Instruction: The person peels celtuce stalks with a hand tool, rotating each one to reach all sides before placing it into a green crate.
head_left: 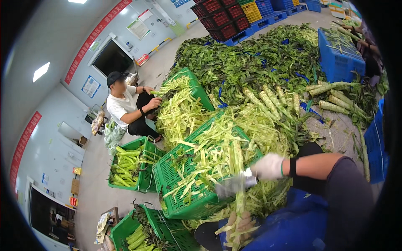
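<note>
My right hand [270, 166], in a white glove with a dark band at the wrist, is closed on the handle of a knife [230, 187]. Motion smears its broad silver blade, which lies across a pale green celtuce stalk [239, 205]. Low in the view, my left hand [243, 224] grips that stalk near its lower end, with peel strips hanging over the fingers. Behind the stalk, an upturned green crate [180, 201] is strewn with long pale peelings [217, 146]. Whether the blade is cutting into the stalk cannot be made out.
Unpeeled celtuce stalks [268, 100] lie beyond the peelings, before a large leaf heap [251, 58]. Green crates of peeled stalks [127, 163] stand at left. A co-worker in a white shirt [119, 104] crouches by another crate [194, 88]. Blue crates [341, 58] stand at right.
</note>
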### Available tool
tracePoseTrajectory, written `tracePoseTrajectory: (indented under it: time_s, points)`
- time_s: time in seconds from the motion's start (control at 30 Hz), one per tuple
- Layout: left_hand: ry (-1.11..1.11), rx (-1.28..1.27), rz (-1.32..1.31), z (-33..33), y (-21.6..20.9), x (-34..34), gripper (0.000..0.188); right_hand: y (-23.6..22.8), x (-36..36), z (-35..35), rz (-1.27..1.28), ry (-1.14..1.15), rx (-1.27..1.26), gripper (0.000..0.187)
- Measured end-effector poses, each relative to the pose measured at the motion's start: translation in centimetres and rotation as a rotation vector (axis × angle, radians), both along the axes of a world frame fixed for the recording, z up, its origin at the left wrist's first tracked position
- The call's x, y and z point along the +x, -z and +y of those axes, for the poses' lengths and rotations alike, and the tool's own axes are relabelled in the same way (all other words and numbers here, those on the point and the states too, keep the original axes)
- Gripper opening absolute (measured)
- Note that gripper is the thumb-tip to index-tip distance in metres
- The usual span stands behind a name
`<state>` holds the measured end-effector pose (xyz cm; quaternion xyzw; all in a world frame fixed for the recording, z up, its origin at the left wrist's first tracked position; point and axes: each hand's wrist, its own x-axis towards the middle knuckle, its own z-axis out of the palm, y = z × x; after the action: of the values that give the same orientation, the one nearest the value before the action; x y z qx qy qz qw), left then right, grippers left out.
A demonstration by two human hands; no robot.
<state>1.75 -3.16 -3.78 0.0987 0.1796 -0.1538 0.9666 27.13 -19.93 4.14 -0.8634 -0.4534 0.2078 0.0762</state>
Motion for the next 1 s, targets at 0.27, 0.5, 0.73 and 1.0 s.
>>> tracePoseTrajectory:
  time_s: [0.27, 0.5, 0.73, 1.0]
  points:
    - [0.041, 0.005, 0.009, -0.3, -0.1, 0.0, 0.065, 2.2, 6.6, -0.4, -0.144, 0.26, -0.096, 0.024]
    - [0.019, 0.053, 0.006, 0.1, -0.2, -0.4, 0.064, -0.8, -0.4, -0.2, -0.019, 0.12, -0.102, 0.032]
    - [0.072, 0.09, 0.037, 0.0, -0.4, -0.4, 0.062, 5.2, 14.9, -4.1, -0.253, 0.657, -0.184, 0.023]
    - [0.037, 0.106, 0.058, 0.1, -0.4, -0.2, 0.06, -0.9, 2.2, -0.3, -0.022, -0.041, 0.042, 0.03]
